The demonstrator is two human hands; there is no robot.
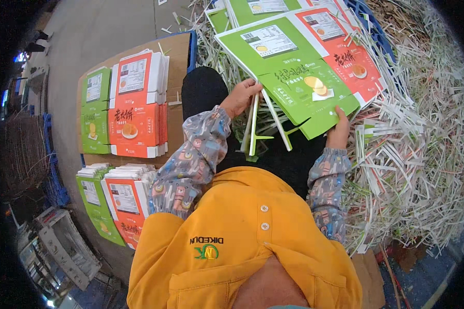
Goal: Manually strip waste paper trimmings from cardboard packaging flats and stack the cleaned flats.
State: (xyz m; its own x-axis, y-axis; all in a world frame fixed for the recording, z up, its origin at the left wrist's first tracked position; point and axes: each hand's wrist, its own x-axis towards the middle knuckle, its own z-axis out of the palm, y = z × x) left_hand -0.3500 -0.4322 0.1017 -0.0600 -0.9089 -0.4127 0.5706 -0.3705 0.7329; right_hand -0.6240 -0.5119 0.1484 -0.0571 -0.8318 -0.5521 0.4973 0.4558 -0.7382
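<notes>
The flat green-and-red carton sheet [304, 77] is held over the lap, long axis running left-to-right and upward; its near-left edge is pinched by the left hand [241, 98], its lower-right corner by the right hand [339, 133]

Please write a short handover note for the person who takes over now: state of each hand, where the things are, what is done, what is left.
Left hand: grips the white waste strips at the left edge of the printed carton sheet.
Right hand: holds the sheet's lower right edge.
The sheet, green and red, lies over the lap, on top of more sheets.
Done: two stacks of carton blanks at the left.
Waste strip pile at the right.
Left: strips on this sheet not yet off; sheets beneath remain.
</notes>
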